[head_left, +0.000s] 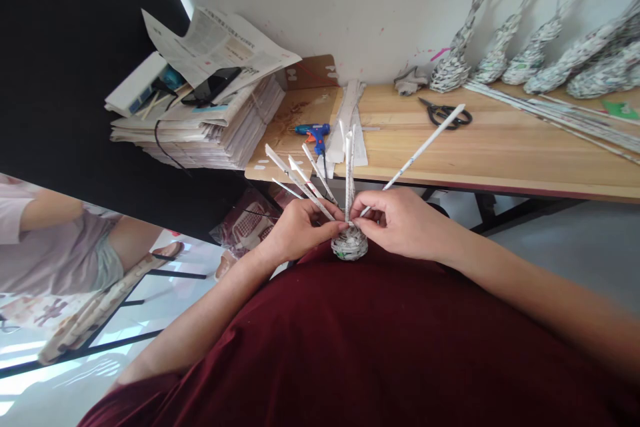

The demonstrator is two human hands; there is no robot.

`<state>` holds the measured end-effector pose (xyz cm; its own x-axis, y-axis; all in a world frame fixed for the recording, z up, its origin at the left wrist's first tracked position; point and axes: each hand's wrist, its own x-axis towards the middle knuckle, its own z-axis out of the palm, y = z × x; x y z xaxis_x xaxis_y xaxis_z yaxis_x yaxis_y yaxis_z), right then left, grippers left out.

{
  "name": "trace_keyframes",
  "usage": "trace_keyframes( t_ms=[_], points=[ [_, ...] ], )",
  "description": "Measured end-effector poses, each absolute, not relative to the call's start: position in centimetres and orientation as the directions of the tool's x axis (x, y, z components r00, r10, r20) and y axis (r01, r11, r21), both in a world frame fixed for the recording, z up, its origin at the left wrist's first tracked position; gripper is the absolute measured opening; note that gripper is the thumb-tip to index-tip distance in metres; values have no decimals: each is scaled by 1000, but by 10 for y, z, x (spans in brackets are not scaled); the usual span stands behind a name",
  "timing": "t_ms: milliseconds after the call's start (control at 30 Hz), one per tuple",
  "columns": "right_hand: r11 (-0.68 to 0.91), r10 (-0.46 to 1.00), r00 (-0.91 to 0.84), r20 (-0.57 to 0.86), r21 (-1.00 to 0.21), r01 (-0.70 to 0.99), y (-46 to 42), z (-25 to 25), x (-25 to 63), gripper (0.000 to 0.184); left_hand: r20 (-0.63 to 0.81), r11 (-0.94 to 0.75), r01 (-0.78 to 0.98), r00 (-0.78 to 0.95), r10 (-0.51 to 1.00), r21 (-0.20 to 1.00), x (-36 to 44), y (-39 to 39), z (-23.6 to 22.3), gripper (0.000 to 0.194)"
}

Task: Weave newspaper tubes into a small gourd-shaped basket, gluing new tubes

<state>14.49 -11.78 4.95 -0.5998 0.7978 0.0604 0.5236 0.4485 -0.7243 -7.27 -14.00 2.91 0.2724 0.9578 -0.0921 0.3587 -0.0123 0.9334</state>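
Held close against the dark red shirt is a small round basket woven from rolled newspaper (349, 245), with several paper tubes (349, 170) standing up from its rim. My left hand (305, 227) is closed at the rim's left side, thumb and fingers pinching the weave near the tube bases. On the other side my right hand (395, 220) pinches a long white paper tube (425, 145), which slants up to the right from the fingers. Both sets of fingertips nearly meet at the rim and partly hide it.
On the wooden table (390, 140) are a blue glue gun (316, 135), black scissors (447, 113) and loose paper tubes (555, 113). Several woven paper vessels (453, 67) lean on the wall. Left stands a newspaper stack (210, 130) with a phone (213, 85). Another person (65, 240) sits at far left.
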Motion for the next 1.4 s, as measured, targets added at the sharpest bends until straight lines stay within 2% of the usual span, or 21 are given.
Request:
trace_keyframes(
  t_ms=[67,167,267,367,467,533,667,867,967,1033,1100,1167,1300,1400],
  points=[
    [443,793,-604,82,-758,478,-120,50,148,14,-63,-43,387,256,965,921,-72,-141,32,20],
    [479,792,-578,196,-787,389,-125,52,154,22,3,-88,378,221,975,922,-72,-142,34,18],
    [514,796,-526,301,-795,323,-128,51,158,16,63,-123,335,186,981,934,-72,-142,31,18],
    [441,844,-464,268,-840,317,-128,47,157,10,86,-138,314,172,981,939,-72,-144,29,19],
    [324,875,-446,189,-913,249,-125,39,152,22,81,-146,322,207,975,935,-70,-146,29,17],
    [295,868,-469,161,-928,227,-124,35,149,22,77,-157,326,244,967,932,-68,-148,30,16],
    [306,865,-480,143,-910,280,-123,31,146,14,63,-153,323,275,959,934,-67,-151,28,17],
    [505,790,-553,265,-792,342,-124,33,151,8,109,-196,328,265,958,924,-68,-154,24,19],
    [569,755,-563,334,-760,312,-126,32,151,8,158,-259,358,289,944,897,-69,-155,25,15],
    [535,772,-532,349,-808,246,-127,30,150,7,177,-275,357,284,942,893,-70,-153,26,14],
    [426,820,-476,318,-894,136,-126,27,150,12,162,-230,303,234,959,925,-71,-150,25,15],
    [329,863,-422,277,-943,53,-124,24,152,23,104,-131,175,156,982,976,-73,-146,24,20],
    [296,898,-366,242,-950,97,-119,20,154,30,-26,29,-126,24,999,992,-75,-138,20,28],
    [260,895,-402,192,-958,123,-119,19,152,36,-78,80,-234,18,997,969,-77,-135,17,31]
  ],
)
